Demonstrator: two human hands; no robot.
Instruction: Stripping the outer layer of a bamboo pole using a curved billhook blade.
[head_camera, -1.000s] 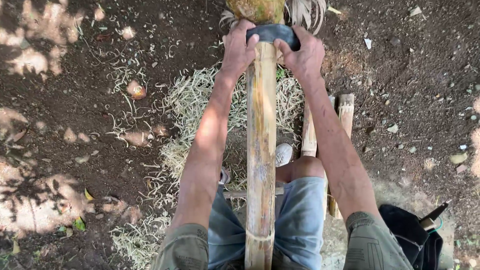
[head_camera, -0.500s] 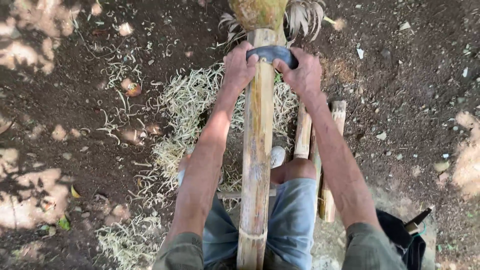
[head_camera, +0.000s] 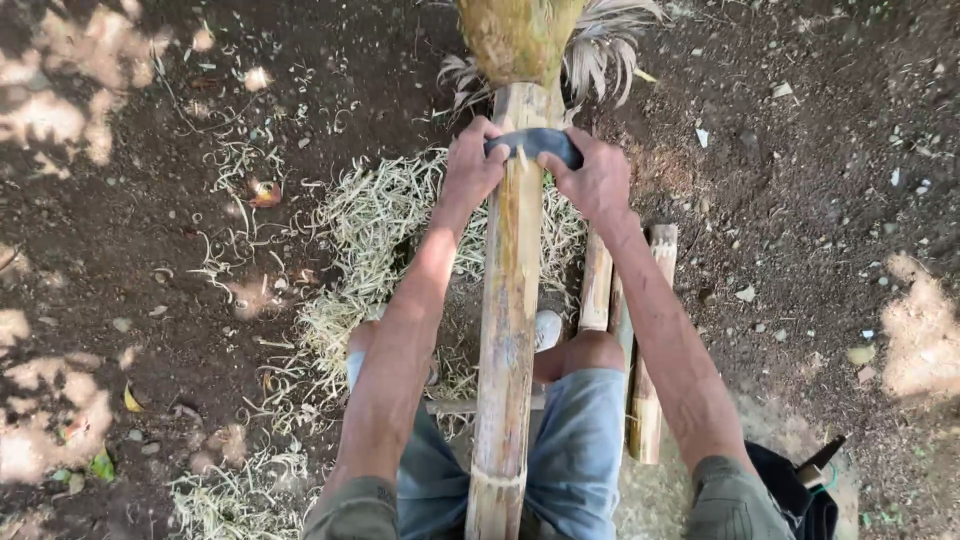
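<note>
Bamboo pole, long, tan, partly scraped (head_camera: 508, 330), lies btwn my knees, running away from me; my left hand (head_camera: 470, 170) & right hand (head_camera: 597, 182) have fingers clamped on each end of a dark curved blade (head_camera: 535, 142) set across it. Looks well along: near stretch bare, green-skinned top end (head_camera: 520, 35) left. Pale shavings heap (head_camera: 370, 230) on dirt, split bamboo slats (head_camera: 640, 330) at right, nothing blocking.
</note>
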